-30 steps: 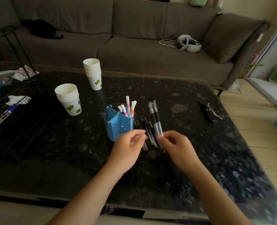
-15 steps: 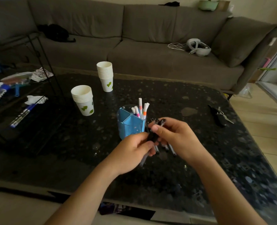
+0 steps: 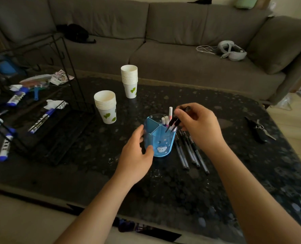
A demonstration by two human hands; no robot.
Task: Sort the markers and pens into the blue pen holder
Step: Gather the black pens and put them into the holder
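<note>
The blue pen holder [image 3: 161,143] stands upright on the dark table, divided into compartments. White markers with coloured ends [image 3: 167,118] stick up from its far right compartment. My left hand [image 3: 135,152] wraps the holder's left side. My right hand [image 3: 199,125] is over the holder's right rim, pinching two black pens [image 3: 173,122] whose tips point down into the right compartment. Several more black pens [image 3: 190,152] lie side by side on the table just right of the holder, partly under my right wrist.
Two stacks of paper cups [image 3: 106,107] [image 3: 130,81] stand behind the holder. A black wire rack [image 3: 45,124] and blue-capped markers [image 3: 40,121] lie at the left. Keys [image 3: 259,129] rest at the right. A grey sofa with a headset [image 3: 231,51] runs behind the table.
My right hand lifted the two black pens from in front of the holder and brought them tip-down over its right compartment. My left hand let go of them and took the holder's side.
</note>
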